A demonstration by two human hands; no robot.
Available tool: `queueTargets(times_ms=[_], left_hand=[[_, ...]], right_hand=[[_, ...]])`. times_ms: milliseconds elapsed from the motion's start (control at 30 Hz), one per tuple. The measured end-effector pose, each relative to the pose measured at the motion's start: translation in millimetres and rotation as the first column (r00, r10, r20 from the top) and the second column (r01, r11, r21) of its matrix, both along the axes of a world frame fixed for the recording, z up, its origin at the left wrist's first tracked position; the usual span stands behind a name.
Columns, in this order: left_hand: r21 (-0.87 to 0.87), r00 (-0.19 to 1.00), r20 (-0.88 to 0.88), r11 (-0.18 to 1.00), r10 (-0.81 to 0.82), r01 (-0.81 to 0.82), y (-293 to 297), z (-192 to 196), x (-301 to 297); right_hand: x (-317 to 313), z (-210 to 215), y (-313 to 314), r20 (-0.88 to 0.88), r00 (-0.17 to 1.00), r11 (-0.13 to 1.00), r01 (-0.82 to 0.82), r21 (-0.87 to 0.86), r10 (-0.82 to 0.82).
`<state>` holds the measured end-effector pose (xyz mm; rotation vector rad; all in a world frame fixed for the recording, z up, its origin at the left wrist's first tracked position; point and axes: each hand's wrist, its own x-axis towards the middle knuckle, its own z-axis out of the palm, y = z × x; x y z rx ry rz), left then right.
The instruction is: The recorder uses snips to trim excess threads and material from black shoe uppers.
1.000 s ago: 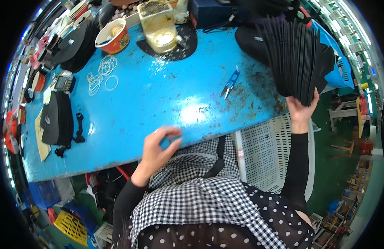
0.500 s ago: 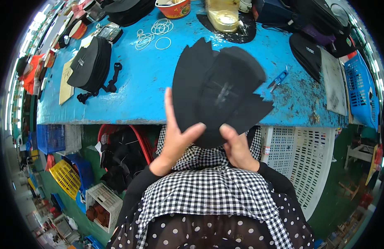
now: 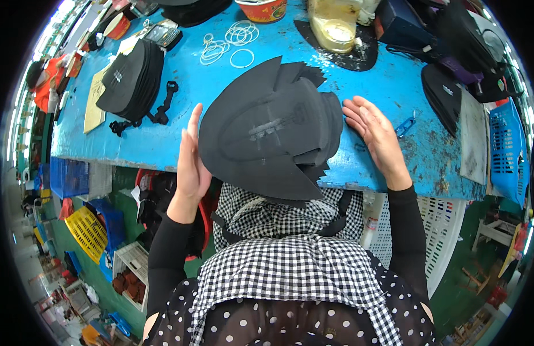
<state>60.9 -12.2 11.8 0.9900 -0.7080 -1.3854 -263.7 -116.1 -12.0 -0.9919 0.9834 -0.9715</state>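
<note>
A fanned stack of flat black cut pieces (image 3: 244,127), with pale chalk-like marks on top and stepped, jagged ends to the right, lies at the table's near edge and overhangs it. My left hand (image 3: 193,167) is open, its fingers stretched out along the stack's left edge. On the other side my right hand (image 3: 377,138) is open too, fingers straight and palm facing the stack, a small gap from its right end. Small blue thread snips (image 3: 406,124) lie just beyond my right hand.
Another black stack (image 3: 131,78) rests at the left on yellowish card, beside a black strap (image 3: 166,104). White rings (image 3: 242,33), a red-orange bowl (image 3: 264,9) and a glue container (image 3: 336,26) are farther back. A blue basket (image 3: 508,150) stands right.
The stack has turned, its jagged ends now pointing right instead of away from me. Both hands have let go of its near end and moved apart to its two sides.
</note>
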Motion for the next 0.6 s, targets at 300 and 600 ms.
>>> queueTargets(times_ms=[300, 600], left_hand=[[-0.111, 0.942, 0.225, 0.967, 0.249, -0.229, 30.3, 0.3, -58.1], [-0.211, 0.93, 0.288, 0.932, -0.229, 0.295, -86.7, 10.9, -10.9]], right_hand=[[23.0, 18.7, -19.9, -0.259, 0.913, 0.949, -0.311, 0.055, 0.314], [46.9, 6.5, 103.3, 0.025, 0.99, 0.987, 0.137, 0.086, -0.139]])
